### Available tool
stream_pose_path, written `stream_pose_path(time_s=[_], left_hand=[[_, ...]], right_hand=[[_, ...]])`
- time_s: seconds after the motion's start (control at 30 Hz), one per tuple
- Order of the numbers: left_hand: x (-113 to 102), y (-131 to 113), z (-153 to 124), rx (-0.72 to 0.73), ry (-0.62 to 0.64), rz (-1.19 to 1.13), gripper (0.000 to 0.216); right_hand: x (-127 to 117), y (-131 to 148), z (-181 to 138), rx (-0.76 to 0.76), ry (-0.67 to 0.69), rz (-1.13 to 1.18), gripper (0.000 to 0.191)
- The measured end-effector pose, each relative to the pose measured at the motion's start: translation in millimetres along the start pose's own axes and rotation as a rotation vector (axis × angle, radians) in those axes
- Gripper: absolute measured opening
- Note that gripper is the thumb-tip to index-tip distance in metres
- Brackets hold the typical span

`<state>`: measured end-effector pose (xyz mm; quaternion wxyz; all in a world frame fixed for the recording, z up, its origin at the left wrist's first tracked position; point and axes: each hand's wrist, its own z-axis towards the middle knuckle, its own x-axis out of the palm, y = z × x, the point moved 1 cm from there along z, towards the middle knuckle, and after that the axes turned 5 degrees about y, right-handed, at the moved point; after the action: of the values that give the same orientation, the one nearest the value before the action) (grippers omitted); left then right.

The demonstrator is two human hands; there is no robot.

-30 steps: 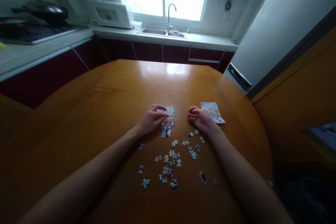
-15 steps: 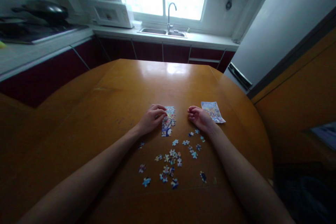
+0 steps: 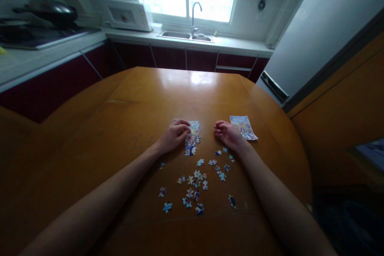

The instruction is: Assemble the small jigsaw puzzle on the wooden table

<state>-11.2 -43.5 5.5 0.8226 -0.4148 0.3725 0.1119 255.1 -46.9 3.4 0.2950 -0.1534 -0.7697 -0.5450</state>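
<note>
A partly assembled jigsaw puzzle (image 3: 193, 138) lies on the wooden table (image 3: 144, 100). My left hand (image 3: 173, 135) rests at its left edge with fingers curled, fingertips touching the puzzle. To the puzzle's right, my right hand (image 3: 228, 134) lies on the table with its fingers curled inward; whether they hold a piece I cannot make out. Several loose puzzle pieces (image 3: 195, 182) are scattered nearer to me. A printed reference picture (image 3: 243, 127) lies just right of my right hand.
Beyond the table runs a kitchen counter with a sink and faucet (image 3: 193, 32) under a bright window, a microwave (image 3: 126, 15) and a wok (image 3: 49, 11) on a stove at left. A refrigerator (image 3: 312, 28) stands at right, beside a wooden panel.
My left hand's fingers curled in slightly against the puzzle's edge. Otherwise nothing has visibly moved.
</note>
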Motion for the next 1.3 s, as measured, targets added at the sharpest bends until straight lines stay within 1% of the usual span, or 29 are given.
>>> stream_pose_path(time_s=[0.4, 0.67, 0.97, 1.3], left_hand=[[0.1, -0.2, 0.0, -0.003, 0.009, 0.008, 0.019], [-0.3, -0.5, 0.4, 0.006, 0.014, 0.008, 0.017], [0.0, 1.1, -1.0, -0.002, 0.012, 0.013, 0.018], [-0.8, -1.5, 0.1, -0.010, 0.022, 0.006, 0.018]], right_hand=[[1.3, -0.2, -0.5, -0.010, -0.006, 0.000, 0.016], [-2.1, 0.9, 0.6, -0.007, 0.002, 0.007, 0.018], [-0.9, 2.6, -1.1, 0.001, -0.006, 0.069, 0.016], [1.0, 2.2, -2.1, -0.014, -0.018, 0.033, 0.016]])
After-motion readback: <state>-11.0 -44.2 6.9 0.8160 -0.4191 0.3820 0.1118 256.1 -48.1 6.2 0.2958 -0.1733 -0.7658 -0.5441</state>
